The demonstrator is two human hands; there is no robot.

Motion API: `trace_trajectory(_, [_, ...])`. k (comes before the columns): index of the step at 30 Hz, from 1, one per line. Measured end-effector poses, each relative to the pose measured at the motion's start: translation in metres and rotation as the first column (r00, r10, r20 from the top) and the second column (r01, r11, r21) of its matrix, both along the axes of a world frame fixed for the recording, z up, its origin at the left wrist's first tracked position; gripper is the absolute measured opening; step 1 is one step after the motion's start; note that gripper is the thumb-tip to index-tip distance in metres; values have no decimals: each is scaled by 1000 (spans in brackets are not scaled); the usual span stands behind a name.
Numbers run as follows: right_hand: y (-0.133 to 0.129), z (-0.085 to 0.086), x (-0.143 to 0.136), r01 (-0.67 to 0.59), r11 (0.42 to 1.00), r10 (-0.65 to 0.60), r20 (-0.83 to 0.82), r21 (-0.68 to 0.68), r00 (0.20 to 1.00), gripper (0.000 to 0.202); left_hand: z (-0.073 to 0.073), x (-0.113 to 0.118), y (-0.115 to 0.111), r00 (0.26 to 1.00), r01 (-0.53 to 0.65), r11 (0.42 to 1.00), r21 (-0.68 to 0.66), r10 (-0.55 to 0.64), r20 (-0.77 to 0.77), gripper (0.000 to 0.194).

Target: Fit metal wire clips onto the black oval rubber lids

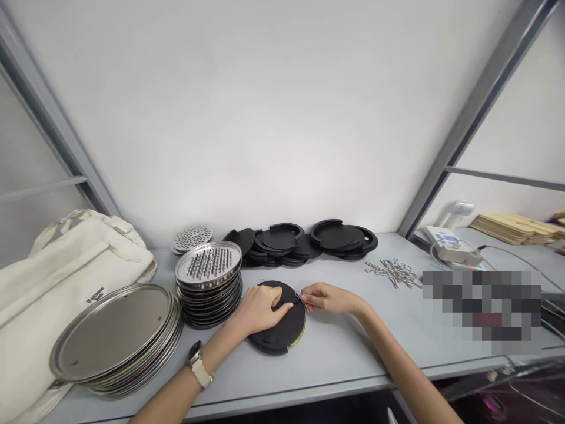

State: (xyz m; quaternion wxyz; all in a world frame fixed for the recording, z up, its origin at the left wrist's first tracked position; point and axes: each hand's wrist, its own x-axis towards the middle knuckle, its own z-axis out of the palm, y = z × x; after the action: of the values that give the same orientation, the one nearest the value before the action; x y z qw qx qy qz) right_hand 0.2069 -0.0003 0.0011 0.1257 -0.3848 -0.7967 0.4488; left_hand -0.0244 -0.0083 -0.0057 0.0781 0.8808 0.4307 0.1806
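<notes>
Black, matt and round: here's the disc (276,338), flat on the grey counter (344,347) right in front of me, a yellow strip (297,341) peeking out along its near right edge. My left hand (258,309) lies across its top, thumb apart from the fingers, clamped on nothing. Over at the far right rim, my right hand (321,297) has its grip pinched together on a small wire clip (298,294)!

I'd call this disc light and stiff, smooth enough to skate sideways, hardly fragile; flat palm on top, or fingers round the rim, that's the hold. The clip looks thin, springy and slippery, so fingertips close to its end.

Now the writing: dark print (95,294) on the cream bag (75,253) to my left, slanted and too small to read surely. No brand I can make out on the disc.
</notes>
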Motion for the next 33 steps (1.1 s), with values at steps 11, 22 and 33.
trace_trajectory(11, [-1, 2, 1, -17, 999, 17, -17, -28, 1000, 37, 0, 1, -2, 999, -35, 999, 5, 35, -5, 36])
trace_trajectory(22, [-3, 8, 2, -28, 996, 24, -46, -89, 999, 33, 4, 4, -5, 999, -37, 999, -24, 37, -14, 37])
trace_trajectory(33, [-5, 7, 6, -38, 980, 15, -119, -196, 993, 31, 0, -1, 4, 993, -109, 994, 23, 110, -32, 32])
